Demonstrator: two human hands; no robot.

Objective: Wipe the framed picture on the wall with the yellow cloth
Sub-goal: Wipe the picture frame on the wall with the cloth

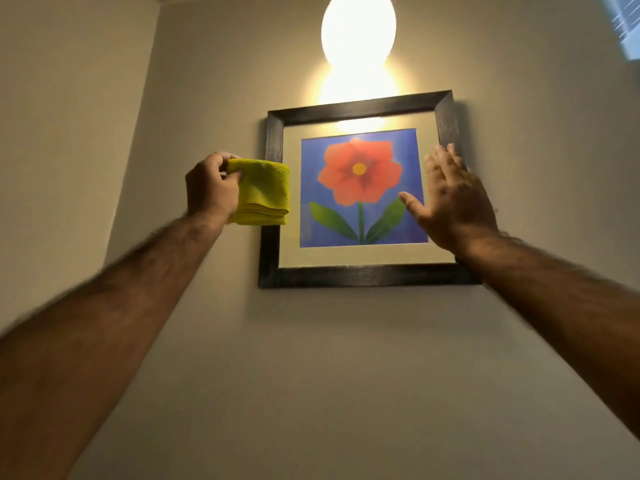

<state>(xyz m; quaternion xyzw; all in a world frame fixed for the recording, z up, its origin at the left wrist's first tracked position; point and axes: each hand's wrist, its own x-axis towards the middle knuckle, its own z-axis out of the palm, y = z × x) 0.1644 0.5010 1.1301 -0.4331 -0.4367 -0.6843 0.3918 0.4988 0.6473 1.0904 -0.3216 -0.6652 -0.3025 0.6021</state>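
A plain beige wall (346,358) meets a side wall (69,133) at a corner. A bright oval lamp (358,29) glows high up; a window (627,26) shows top right.

The yellow cloth (263,192) hides part of the frame's (363,276) left side; the right hand (450,202) covers its right edge.

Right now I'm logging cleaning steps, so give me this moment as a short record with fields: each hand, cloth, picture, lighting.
left hand: grips folded yellow cloth at frame's left edge
right hand: open, flat against right side of frame
picture: red flower print in dark wooden frame, hung on wall
lighting: glowing lamp above, glare on glass
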